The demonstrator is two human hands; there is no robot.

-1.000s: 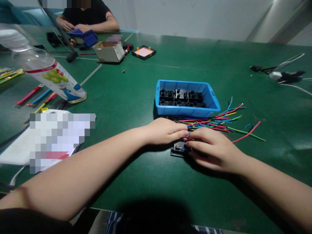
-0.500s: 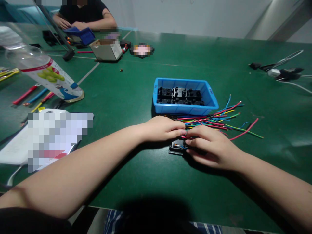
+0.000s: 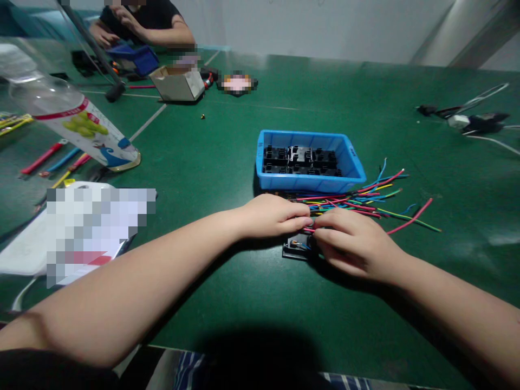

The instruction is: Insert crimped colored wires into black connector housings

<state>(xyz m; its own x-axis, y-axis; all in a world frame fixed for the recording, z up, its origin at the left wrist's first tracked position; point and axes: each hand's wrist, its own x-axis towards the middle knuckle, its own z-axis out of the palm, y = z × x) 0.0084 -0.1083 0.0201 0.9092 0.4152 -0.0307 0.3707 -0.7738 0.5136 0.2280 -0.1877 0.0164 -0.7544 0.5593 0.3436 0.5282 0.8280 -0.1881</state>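
The rectangular black plastic fitting (image 3: 297, 254) lies on the green bench (image 3: 227, 303), likely light and stiff, best held by its sides; its near edge runs nine-to-three, long axis hidden. Left hand (image 3: 280, 216) at eleven, right hand (image 3: 357, 244) at three curl by a thin red wire (image 3: 309, 230); I cannot tell their grip.

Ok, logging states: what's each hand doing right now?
Left hand: curled by a red wire; hold can't be told.
Right hand: curled over a black part; hold can't be told.

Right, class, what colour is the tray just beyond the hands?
Bright blue: the tray shows best in the head view, the only one here.
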